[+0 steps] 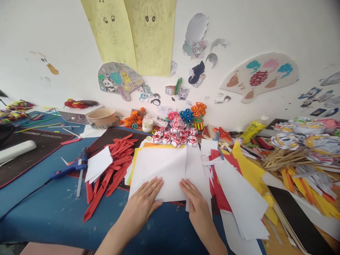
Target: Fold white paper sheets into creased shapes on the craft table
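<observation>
Under both hands, flat white paper (159, 170)

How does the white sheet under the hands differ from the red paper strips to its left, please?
The white sheet is one broad, flat rectangle pressed down by the left hand and right hand; the red strips are many narrow, pointed pieces in a loose, untouched pile. Both are paper lying on the table.

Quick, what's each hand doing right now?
Left hand: open, flat on the white paper.
Right hand: open, pressing the same sheet's near edge.
</observation>
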Available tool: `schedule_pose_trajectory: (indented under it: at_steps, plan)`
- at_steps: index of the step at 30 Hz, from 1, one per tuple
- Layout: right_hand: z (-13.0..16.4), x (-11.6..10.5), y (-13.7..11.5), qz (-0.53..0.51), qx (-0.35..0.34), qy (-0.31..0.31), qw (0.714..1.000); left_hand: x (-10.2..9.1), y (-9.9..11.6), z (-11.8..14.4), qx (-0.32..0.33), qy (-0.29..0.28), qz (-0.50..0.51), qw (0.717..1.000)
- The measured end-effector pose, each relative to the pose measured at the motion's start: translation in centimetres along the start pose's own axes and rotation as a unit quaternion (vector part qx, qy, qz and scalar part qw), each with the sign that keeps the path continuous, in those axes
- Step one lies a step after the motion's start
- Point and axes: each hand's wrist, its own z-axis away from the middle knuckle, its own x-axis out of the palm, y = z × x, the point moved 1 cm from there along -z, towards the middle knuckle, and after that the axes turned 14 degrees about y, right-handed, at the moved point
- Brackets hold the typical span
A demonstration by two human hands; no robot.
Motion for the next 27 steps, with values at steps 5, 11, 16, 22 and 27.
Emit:
schedule_pose_trajectory:
  at_steps: [5,11,16,22,27]
  plan:
    - [-0.12,-0.19,-0.11,-0.007,0.004,-0.008,1.000,0.03,-0.18,-0.04,0.001,0.012,0.000,1.000]
    - [-0.24,-0.25,-0.18,-0.002,0.016,-0.015,1.000,0.24,-0.08,0.28,0.006,0.011,-0.010,1.000]
    - [-0.39,-0.61,-0.31,-0.025,0.036,-0.008,0.999,0.16,-0.04,0.27,0.009,0.015,-0.012,1.000]
    - [-0.31,-0.29,-0.24,-0.025,0.031,0.006,0.999,0.25,-0.06,0.29,0.010,0.016,-0.008,1.000]
    - [-0.39,-0.38,-0.22,-0.022,0.035,-0.014,0.999,0.32,-0.08,0.39,0.009,0.016,-0.008,1.000]
